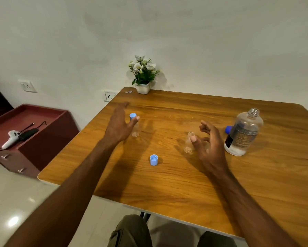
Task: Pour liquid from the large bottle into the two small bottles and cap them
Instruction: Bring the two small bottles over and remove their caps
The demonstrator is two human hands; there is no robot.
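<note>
Bottles first: the large bottle stands uncapped at the right of the frame, clear liquid inside, its dark blue cap lying on the table just to its left. One small bottle stands open right of centre, and it looks empty to us. The other small bottle stands left of centre with a light blue cap on its neck. A second light blue cap lies loose lower in the frame, between the two.

Our right hand hangs around the open small bottle, fingers loosely curled, thumb just in front of the glass; we cannot tell whether it touches, and it grips nothing. Our left hand is spread beside the capped bottle, thumb near the cap, holding nothing.

We judge the pouring has not begun. To do it well, we would steady the open small bottle low on its body with one hand, lift the large one by its wide belly with the other, and tip slowly so a thin stream meets the narrow neck; the small bottle is light and would topple easily. The capped one needs opening before its turn.

Further out, the wooden table carries a potted flower at its far edge, and a red cabinet sits at the left
</note>
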